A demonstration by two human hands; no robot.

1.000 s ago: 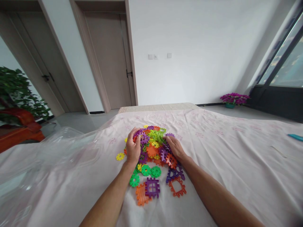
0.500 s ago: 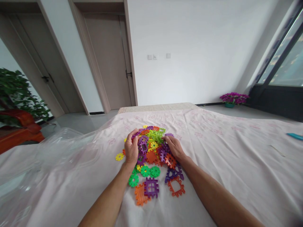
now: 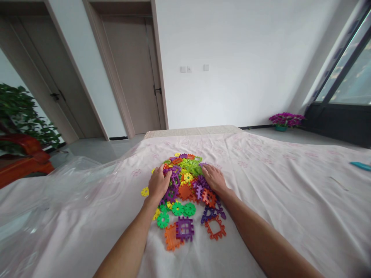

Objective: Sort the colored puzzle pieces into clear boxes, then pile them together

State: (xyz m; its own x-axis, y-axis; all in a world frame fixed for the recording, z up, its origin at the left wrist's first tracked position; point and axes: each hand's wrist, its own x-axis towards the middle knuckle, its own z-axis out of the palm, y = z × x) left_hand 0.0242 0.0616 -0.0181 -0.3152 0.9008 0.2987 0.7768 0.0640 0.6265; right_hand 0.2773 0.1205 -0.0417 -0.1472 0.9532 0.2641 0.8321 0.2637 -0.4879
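A heap of colourful plastic building pieces [image 3: 184, 191] lies on a pale pink-flowered cloth [image 3: 255, 185]. My left hand [image 3: 158, 182] rests against the heap's left side, thumb apart from the fingers, beside purple window-like squares [image 3: 171, 193]. On the right side my right hand [image 3: 215, 178] lies over purple pieces, fingers stretched forward. Neither hand appears to grip a piece. Between them are light-green pieces [image 3: 191, 166] and a yellow notched disc [image 3: 188, 177]. Nearer me lie green notched discs [image 3: 177, 209], a purple square [image 3: 184, 229] and an orange square frame [image 3: 215, 227].
A clear plastic bag [image 3: 84, 177] spreads over the cloth at left. A blue object [image 3: 361, 166] lies at the far right edge. Beyond stand a wooden chair arm [image 3: 26, 154], a leafy plant [image 3: 26, 116] and a pot of magenta flowers [image 3: 286, 119].
My left hand has moved slightly left and toward me, uncovering pieces at the heap's upper left. My right hand has flattened more onto the right side.
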